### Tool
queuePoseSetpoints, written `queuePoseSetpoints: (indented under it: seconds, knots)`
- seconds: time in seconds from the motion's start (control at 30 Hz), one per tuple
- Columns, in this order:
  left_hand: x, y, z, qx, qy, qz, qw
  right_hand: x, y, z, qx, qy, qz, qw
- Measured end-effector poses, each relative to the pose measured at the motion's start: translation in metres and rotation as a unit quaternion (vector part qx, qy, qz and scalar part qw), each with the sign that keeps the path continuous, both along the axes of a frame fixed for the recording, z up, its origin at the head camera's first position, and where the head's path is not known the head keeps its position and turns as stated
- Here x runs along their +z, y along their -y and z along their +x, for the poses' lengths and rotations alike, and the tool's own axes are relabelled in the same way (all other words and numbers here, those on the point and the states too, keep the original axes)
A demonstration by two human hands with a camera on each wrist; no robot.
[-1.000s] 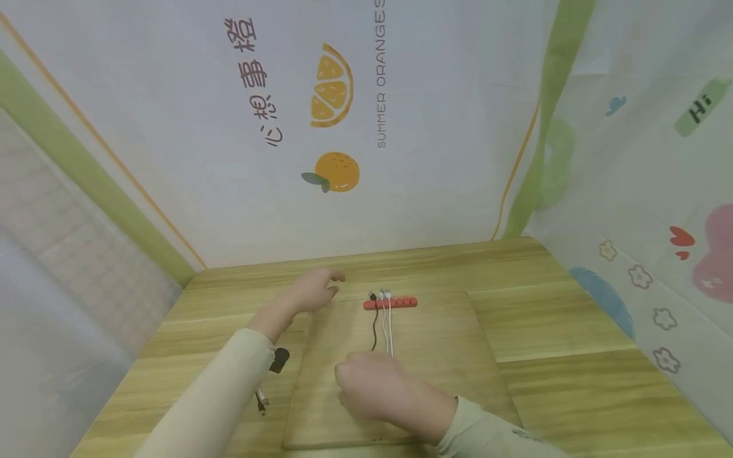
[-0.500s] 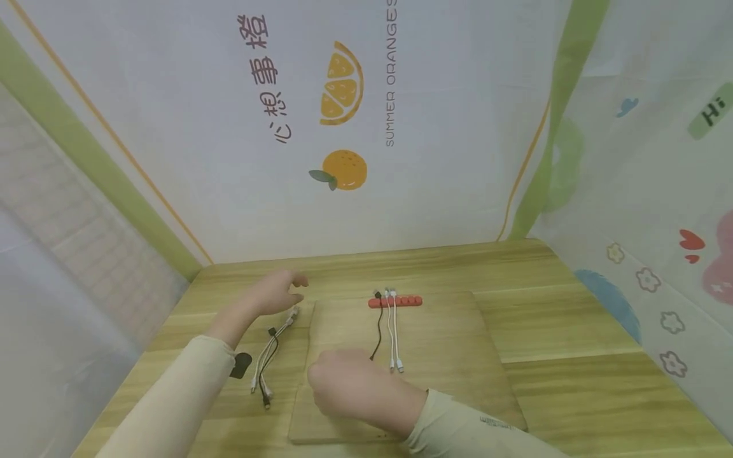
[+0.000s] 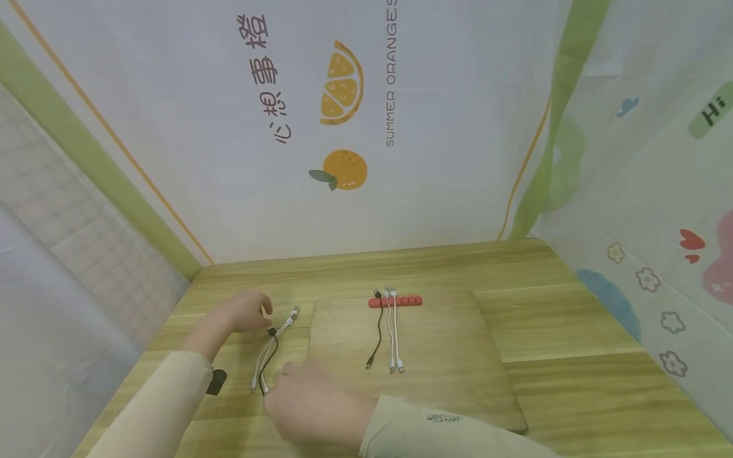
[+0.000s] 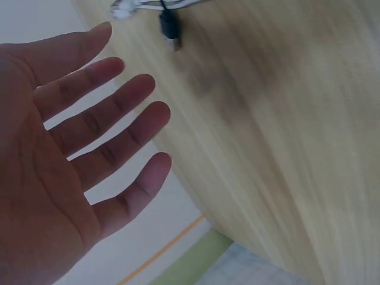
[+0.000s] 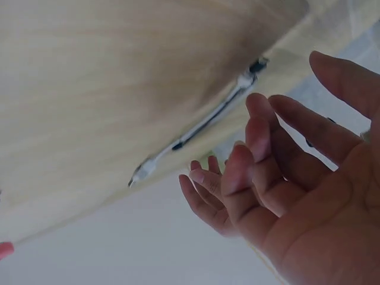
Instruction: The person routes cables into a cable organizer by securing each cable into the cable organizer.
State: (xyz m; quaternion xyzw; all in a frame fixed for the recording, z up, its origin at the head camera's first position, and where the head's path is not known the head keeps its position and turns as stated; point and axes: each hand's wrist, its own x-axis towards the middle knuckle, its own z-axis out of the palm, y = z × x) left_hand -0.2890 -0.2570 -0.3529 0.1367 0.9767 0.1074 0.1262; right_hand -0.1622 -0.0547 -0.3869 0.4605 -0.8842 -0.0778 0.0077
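Observation:
Several loose charging cables lie bunched on the table, left of the wooden board: white cables (image 3: 289, 319) and a black cable (image 3: 275, 349). My left hand (image 3: 246, 310) hovers at their far end, near the black USB plug (image 4: 170, 25), its fingers spread and holding nothing. At the near end, my right hand (image 3: 312, 402) hangs over the board's left edge. Its fingers (image 5: 240, 172) are loosely bent with nothing in them, and in the head view it hides some cable tips. A red cable holder (image 3: 407, 300) at the board's far edge carries a black cable (image 3: 378, 337) and two white cables (image 3: 397, 337).
The wooden board (image 3: 446, 356) lies on the wood-grain table (image 3: 561, 318). A printed curtain (image 3: 446, 191) hangs along the table's back edge and another to the right. A small black item (image 3: 216, 381) shows beside my left sleeve.
My right hand has moved left from the board's middle toward the loose cables, uncovering the lower ends of the held cables. My left hand has moved left, uncovering the loose bunch.

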Motion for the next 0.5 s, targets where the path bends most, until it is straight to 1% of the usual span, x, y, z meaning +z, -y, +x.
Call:
queuePoseSetpoints:
  seconds: [0.13, 0.2, 0.33, 0.5]
  knots:
    - [-0.014, 0.007, 0.001, 0.026, 0.017, -0.014, 0.9994, -0.008, 0.015, 0.001, 0.006, 0.002, 0.021, 1.0]
    - [-0.019, 0.007, 0.001, 0.036, 0.024, -0.014, 0.999, -0.012, 0.022, 0.001, 0.005, 0.007, 0.032, 0.999]
    - [-0.025, 0.008, 0.003, 0.051, 0.029, -0.007, 0.9982, -0.018, 0.034, 0.002, 0.003, 0.005, 0.05, 0.999]
    - [-0.028, 0.006, 0.003, 0.058, 0.018, -0.007, 0.9981, -0.022, 0.044, 0.005, -0.007, -0.017, 0.073, 0.997]
